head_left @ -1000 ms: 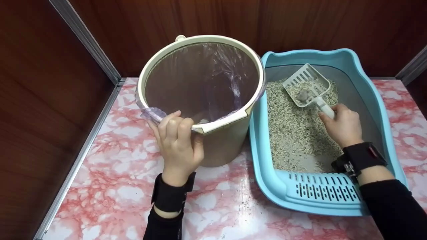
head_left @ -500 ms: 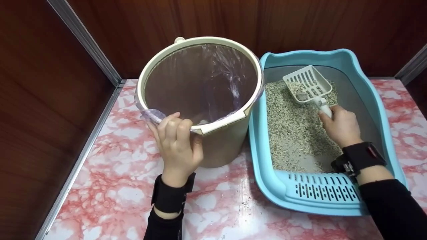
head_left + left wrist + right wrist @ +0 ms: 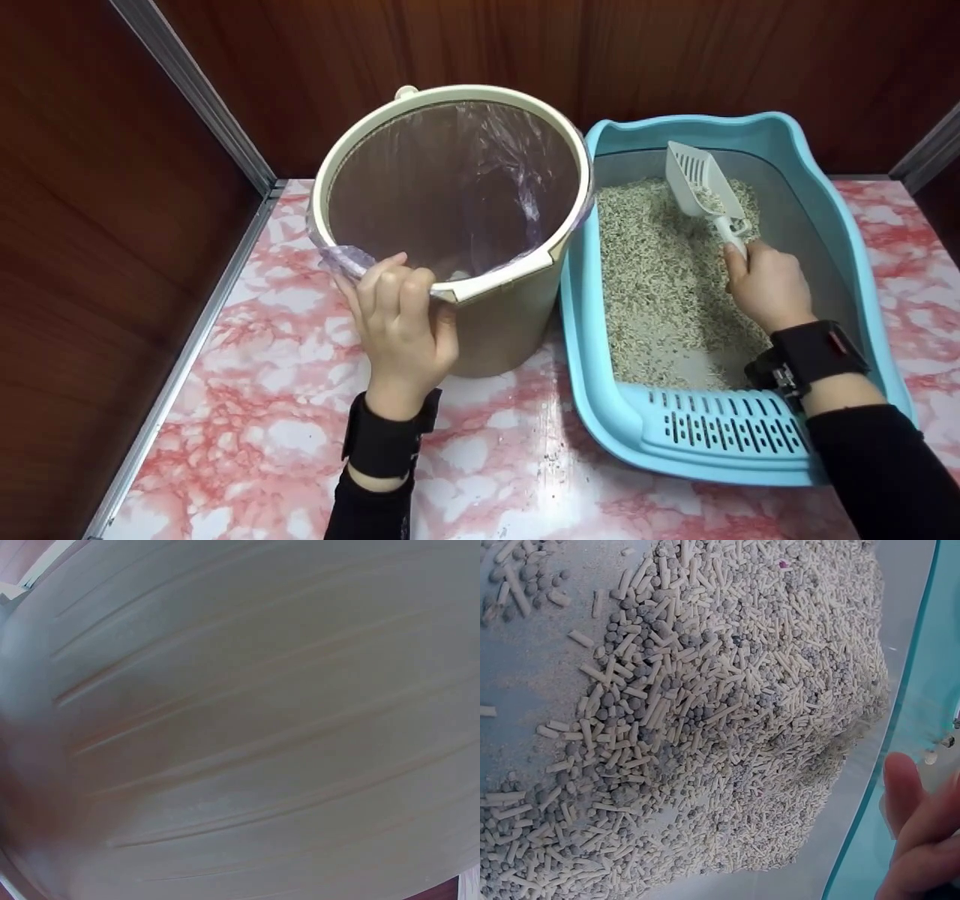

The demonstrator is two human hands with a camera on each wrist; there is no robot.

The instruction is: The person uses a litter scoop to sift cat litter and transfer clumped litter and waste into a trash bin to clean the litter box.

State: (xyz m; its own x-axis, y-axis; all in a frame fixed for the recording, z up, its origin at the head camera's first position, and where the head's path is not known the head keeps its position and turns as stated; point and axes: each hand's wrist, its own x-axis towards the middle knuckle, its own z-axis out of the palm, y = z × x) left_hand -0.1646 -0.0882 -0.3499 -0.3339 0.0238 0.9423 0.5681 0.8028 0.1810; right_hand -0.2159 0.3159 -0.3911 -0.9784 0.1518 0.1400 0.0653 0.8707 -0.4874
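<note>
My left hand (image 3: 405, 322) grips the front rim of a round beige trash bin (image 3: 499, 337), its fingers curled over a clear purplish liner (image 3: 346, 259). Only the bin's ribbed side (image 3: 270, 712) fills the left wrist view. My right hand (image 3: 770, 289) holds the handle of a pale slotted litter scoop (image 3: 691, 176) above the cat litter (image 3: 645, 285) in a blue litter box (image 3: 589, 352). The scoop is tilted on its side, with some litter in it. In the right wrist view, fingers (image 3: 922, 836) show at the right edge, beyond the pellets (image 3: 765, 690).
The bin and litter box stand side by side on a red-and-white marbled table (image 3: 262, 427). A dark wood panel (image 3: 675, 60) rises behind them, and another (image 3: 97, 225) stands at left. A perforated blue step (image 3: 727, 424) forms the box's front.
The scoop has tipped from nearly level onto its side, and the grey clump in it has gone from sight. My left hand keeps its grip on the bin rim.
</note>
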